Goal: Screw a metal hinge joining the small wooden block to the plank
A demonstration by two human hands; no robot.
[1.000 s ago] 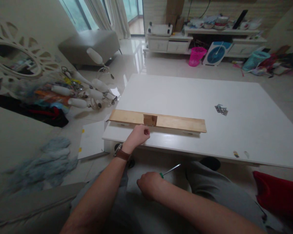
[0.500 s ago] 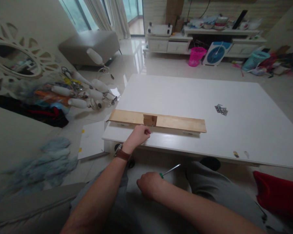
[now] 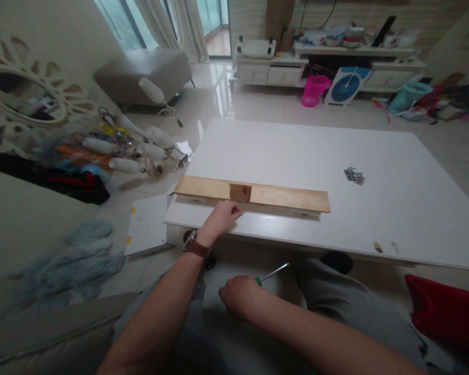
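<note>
"So, which step are we on?"

"Seemingly fingertip work: our left hand curls in at the near edge of the wooden plank, by its cut-out, though we can't tell whether it pinches anything. Our right hand is wrapped round a green-handled screwdriver."

"And our next move?"

"Probably calls for steady fingers."

"How's our wood looking?"

"Long, pale, bare-grained, lying on the white surface, towards our left."

bare hands: 2 | screwdriver: 1 | wristwatch: 1 | wooden board: 1 | white desk: 1 | box fan: 1 | plastic baskets: 2 | mirror: 1 | ottoman: 1 | metal hardware: too jumbled to count
</note>
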